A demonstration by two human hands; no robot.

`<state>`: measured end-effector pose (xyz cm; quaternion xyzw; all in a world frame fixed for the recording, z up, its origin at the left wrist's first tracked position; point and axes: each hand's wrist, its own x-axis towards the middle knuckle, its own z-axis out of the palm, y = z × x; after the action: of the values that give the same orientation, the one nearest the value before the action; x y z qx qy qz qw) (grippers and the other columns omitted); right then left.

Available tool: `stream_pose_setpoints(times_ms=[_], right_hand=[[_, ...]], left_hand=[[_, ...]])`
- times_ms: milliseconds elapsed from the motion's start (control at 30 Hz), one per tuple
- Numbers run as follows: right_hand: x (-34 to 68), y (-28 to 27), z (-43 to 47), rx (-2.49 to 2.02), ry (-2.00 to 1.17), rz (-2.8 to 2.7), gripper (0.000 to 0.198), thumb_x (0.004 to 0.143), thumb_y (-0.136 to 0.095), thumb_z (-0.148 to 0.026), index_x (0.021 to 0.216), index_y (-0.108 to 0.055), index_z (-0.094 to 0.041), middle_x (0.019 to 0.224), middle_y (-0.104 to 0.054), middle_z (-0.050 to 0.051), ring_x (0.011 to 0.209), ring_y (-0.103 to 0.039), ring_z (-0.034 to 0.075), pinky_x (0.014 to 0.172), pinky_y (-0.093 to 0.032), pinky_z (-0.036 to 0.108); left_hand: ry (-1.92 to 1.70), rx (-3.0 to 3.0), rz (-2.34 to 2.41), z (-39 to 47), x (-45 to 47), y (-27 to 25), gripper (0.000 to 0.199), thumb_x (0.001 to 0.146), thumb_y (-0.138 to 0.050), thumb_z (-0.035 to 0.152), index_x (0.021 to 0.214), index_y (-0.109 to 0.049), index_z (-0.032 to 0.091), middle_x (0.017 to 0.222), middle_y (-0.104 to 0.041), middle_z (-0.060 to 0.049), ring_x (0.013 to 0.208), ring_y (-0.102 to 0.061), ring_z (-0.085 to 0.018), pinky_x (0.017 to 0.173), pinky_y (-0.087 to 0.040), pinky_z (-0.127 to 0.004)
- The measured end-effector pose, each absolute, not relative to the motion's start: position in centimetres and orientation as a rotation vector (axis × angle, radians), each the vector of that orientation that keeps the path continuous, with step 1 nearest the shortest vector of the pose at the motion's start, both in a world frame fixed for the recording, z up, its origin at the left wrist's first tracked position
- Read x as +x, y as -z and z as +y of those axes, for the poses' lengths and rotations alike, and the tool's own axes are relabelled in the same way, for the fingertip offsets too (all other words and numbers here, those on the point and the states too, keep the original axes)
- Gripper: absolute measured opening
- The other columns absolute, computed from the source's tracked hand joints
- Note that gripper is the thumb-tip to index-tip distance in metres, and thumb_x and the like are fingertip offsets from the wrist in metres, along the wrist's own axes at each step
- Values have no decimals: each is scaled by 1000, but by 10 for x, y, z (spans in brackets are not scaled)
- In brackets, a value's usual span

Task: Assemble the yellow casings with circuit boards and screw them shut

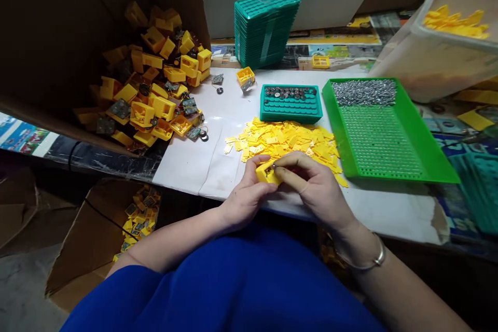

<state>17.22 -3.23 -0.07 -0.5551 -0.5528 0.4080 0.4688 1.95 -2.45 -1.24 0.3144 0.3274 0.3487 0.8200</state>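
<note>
My left hand (248,192) is wrapped round a small yellow plastic housing (266,172), its open side facing up. Thumb and forefinger of my right hand (311,181) are pinched at the housing's right edge on a tiny dark piece, too small to name. Dark and metallic bits show inside the opening. Just beyond both hands lies a spread heap of flat yellow plastic pieces (288,137). Behind that heap stands a teal ridged tray (290,114) with several small round dark parts in its upper rows.
At left, a cardboard box (50,52) spills wired yellow housings (155,109). A stack of teal trays (264,26) stands at the back. On the right are a green tray (431,155) of metal pins (363,92) and a plastic tub (416,62). Another carton (78,249) sits below, left.
</note>
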Motion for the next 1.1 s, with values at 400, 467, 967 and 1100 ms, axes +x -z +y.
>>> stream_pose_setpoints(times_ms=[400,467,967,1100], right_hand=[[205,-20,-2,-1488,-785,-1614,10,84,-65,-34,81,-67,-24,82,-69,3,76,-63,20,69,-51,33],[222,-28,24,-1701,-393,-1688,15,88,-58,-31,92,-71,-23,94,-72,7,86,-65,23,77,-51,36],[225,-36,89,-2078,-124,-1897,17,90,-55,-23,77,-65,-18,98,-69,15,97,-63,31,84,-46,45],[201,-43,39,-1638,-682,-1743,15,85,-62,-35,78,-66,-22,82,-70,5,76,-64,21,67,-50,34]], left_hand=[[-750,611,733,-18,21,8,41,74,-65,20,111,-48,23,103,-63,-1,95,-63,-19,96,-44,-41],[-727,559,738,-15,21,3,33,75,-64,25,105,-50,20,98,-65,-3,89,-67,-21,89,-49,-43],[-743,544,646,-14,10,-4,33,73,-64,21,104,-51,19,98,-66,-5,94,-68,-23,88,-51,-45],[-802,592,588,-15,7,-1,50,61,-64,7,107,-50,23,106,-62,-2,104,-64,-22,98,-46,-45]])
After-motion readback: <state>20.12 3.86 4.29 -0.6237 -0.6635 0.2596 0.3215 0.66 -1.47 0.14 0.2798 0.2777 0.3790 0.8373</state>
